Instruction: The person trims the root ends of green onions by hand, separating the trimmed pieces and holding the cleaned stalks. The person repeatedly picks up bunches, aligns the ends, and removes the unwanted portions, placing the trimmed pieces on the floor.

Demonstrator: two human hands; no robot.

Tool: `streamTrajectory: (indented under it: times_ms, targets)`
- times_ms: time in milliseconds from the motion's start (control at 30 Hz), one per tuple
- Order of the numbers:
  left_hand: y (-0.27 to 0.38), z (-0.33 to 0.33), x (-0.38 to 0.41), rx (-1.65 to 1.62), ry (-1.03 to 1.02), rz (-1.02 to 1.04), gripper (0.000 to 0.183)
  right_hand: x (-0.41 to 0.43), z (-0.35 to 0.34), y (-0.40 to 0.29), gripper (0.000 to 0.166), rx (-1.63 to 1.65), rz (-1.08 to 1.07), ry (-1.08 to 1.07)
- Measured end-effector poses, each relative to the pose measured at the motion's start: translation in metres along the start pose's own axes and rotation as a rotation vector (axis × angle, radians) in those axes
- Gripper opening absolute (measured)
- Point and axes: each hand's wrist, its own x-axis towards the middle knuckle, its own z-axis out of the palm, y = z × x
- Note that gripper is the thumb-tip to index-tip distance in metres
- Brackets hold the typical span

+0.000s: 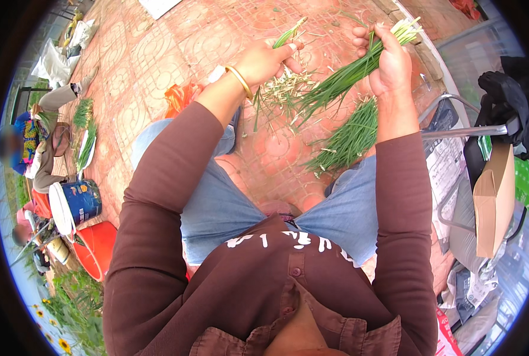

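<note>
My left hand [264, 60], with a gold-coloured bangle at the wrist, holds a few green stems whose pale, dry ends stick up past the fingers. In my right hand [389, 58] is a thick bunch of long green stalks [344, 80], likely garlic chives, pale ends at the upper right and green ends hanging toward the lower left. Between and below the hands, dry trimmings [289, 89] lie scattered on the paving. Another pile of green stalks [351, 135] rests on the ground beside my right knee.
An orange plastic bag [180, 98] lies by my left knee. At left stand a blue bucket [86, 200] and a red bucket [96, 249]; a seated person [46, 129] is near more green bundles [85, 142]. A metal-framed chair [465, 131] and cardboard box [494, 200] are at right.
</note>
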Motion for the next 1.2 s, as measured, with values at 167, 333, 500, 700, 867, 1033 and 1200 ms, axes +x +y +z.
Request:
streamTrajectory:
  times_ms: [167,333,500,700,867,1033,1200]
  targets:
    - [0.008,0.008,0.000,0.110,0.039,0.023,0.027,-0.006,-0.002,-0.002,0.019,-0.150,0.014,-0.103]
    - [-0.001,0.020,0.013,0.035,0.235,0.309,0.025,-0.012,0.003,0.002,0.016,-0.164,0.038,-0.165]
    - [0.011,0.023,0.016,0.010,0.249,0.098,0.027,-0.018,0.006,0.009,0.015,-0.188,0.065,-0.207]
    - [0.024,0.035,0.000,-0.265,0.054,0.179,0.021,-0.016,0.012,0.017,0.013,-0.160,0.009,-0.255]
    - [0.021,0.032,-0.002,-0.179,0.047,0.264,0.018,-0.015,0.015,0.020,0.013,-0.222,0.020,-0.267]
    - [0.020,0.028,-0.002,-0.237,0.034,0.213,0.017,-0.015,0.018,0.021,0.014,-0.156,0.036,-0.287]
    - [0.022,0.027,-0.006,-0.272,0.063,0.193,0.014,-0.018,0.023,0.005,0.015,-0.074,0.056,-0.239]
